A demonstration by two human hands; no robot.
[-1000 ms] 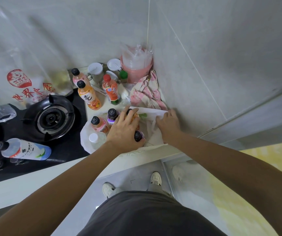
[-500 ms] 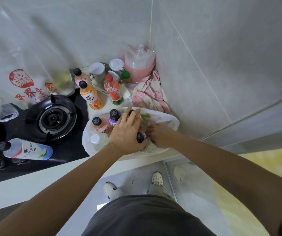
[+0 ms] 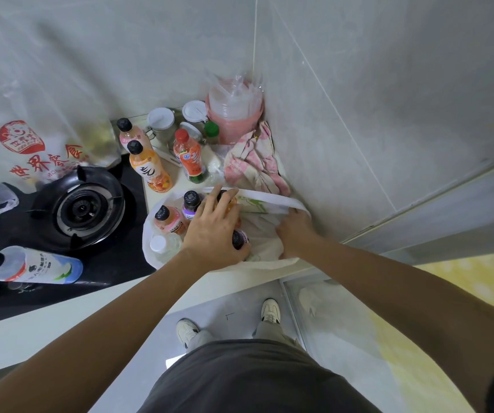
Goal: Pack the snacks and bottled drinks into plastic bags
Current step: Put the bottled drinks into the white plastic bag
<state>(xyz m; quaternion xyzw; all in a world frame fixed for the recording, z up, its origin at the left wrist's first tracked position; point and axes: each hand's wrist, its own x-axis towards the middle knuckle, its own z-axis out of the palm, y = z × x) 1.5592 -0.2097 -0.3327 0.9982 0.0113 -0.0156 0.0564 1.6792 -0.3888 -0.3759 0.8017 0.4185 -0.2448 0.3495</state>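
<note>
I take the black gas burner (image 3: pixel 83 208) as my landmark. Just to its right on the pale counter (image 3: pixel 46 320) sits the open white plastic bag (image 3: pixel 269 201), already holding several bottles: a peach drink bottle with a black cap (image 3: pixel 168 220), a purple-labelled bottle with a black cap (image 3: pixel 191 201), and a clear bottle with a white cap (image 3: pixel 162 245) nearest the burner.

My left hand (image 3: pixel 214 226) lies over the bottles in the bag, fingers curled down around an orange bottle (image 3: pixel 233 204) beneath it; a second purple bottle (image 3: pixel 239 239) shows by its thumb. My right hand (image 3: pixel 294 231) is further right, gripping the bag's rim and inner fold; its fingertips are buried in the plastic.

Behind the burner and to its right stand a tall orange juice bottle (image 3: pixel 150 171), a pink bottle (image 3: pixel 129 134) and a red-capped orange bottle (image 3: pixel 190 160), outside the bag. In front of the burner, to its left, a clear bottle with a blue-green label (image 3: pixel 35 268) lies on its side on the black hob.
</note>
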